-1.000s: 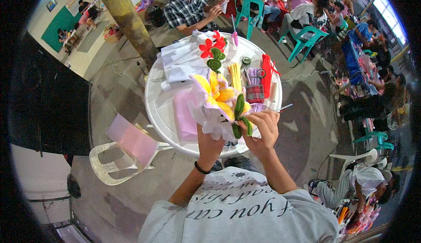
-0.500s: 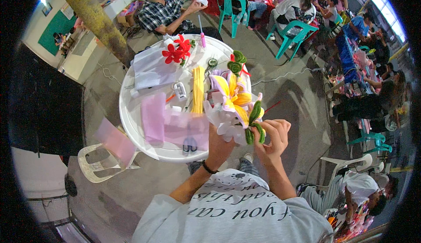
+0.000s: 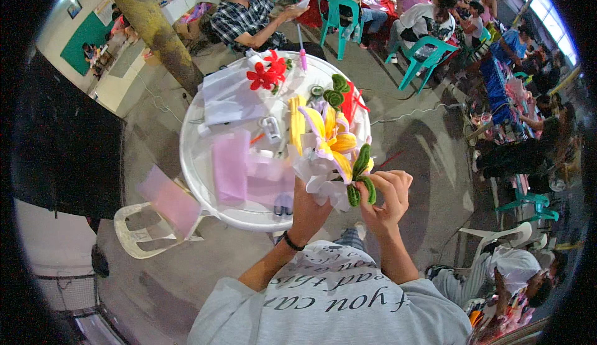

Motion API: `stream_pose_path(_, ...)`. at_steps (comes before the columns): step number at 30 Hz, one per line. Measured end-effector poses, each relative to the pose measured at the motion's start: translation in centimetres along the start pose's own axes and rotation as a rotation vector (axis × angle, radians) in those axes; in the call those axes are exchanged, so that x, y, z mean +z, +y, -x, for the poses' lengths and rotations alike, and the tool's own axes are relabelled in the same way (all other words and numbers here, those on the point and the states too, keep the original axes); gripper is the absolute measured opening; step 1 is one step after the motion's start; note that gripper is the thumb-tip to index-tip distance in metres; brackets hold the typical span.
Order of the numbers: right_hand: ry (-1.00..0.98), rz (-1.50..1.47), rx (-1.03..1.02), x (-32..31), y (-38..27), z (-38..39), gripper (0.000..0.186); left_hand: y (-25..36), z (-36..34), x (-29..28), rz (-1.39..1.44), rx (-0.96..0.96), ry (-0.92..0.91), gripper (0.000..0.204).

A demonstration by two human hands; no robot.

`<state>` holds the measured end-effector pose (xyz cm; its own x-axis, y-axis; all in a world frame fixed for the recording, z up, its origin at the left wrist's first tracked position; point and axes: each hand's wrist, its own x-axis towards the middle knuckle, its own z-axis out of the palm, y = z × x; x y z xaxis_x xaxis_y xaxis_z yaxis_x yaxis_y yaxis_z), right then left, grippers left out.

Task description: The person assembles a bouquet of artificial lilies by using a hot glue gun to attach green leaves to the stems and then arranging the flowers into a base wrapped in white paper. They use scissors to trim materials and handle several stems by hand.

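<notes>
A bouquet (image 3: 336, 139) of fuzzy-wire flowers, yellow with pale lilac edges, is held in front of me at the table's near right. My left hand (image 3: 310, 207) is closed round its lower part; the white wrapping (image 3: 337, 194) hides most of those fingers. Thumb and fingers of my right hand (image 3: 388, 199) pinch the lower end of a green fuzzy-wire leaf (image 3: 361, 163) at the bouquet's right side. Green curled pieces (image 3: 336, 93) show at the bouquet's far end; whether they belong to it I cannot tell.
The round white table (image 3: 188, 152) carries white sheets (image 3: 233, 103), lilac sheets (image 3: 230, 171), red flowers (image 3: 261, 79), a bundle of yellow fuzzy wires (image 3: 296, 124), a white tape dispenser (image 3: 271, 130) and scissors (image 3: 283, 204). A white chair (image 3: 140, 245) stands left. A person (image 3: 245, 21) sits across.
The view has shifted, so the table and room appear a little farther right. Both hands keep their hold on the bouquet and leaf, with hardly any movement.
</notes>
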<state>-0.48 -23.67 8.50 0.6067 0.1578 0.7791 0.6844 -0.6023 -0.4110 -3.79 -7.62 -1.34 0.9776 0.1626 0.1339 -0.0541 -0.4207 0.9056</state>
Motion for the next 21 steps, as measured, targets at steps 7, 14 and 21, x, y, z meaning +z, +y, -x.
stream_pose_path(7,0.026,-0.032,0.094,7.4,-9.3,0.4,0.026,-4.6,1.9,-11.4,-0.082,0.011,-0.017,0.050)
stream_pose_path(14,-0.005,-0.027,0.090,9.7,-13.3,0.9,0.027,-6.2,3.5,-15.9,-0.059,-0.006,-0.049,0.052)
stream_pose_path(21,-0.013,-0.059,0.074,10.8,-14.2,1.0,0.027,-6.8,3.3,-16.7,0.020,0.083,0.048,0.049)
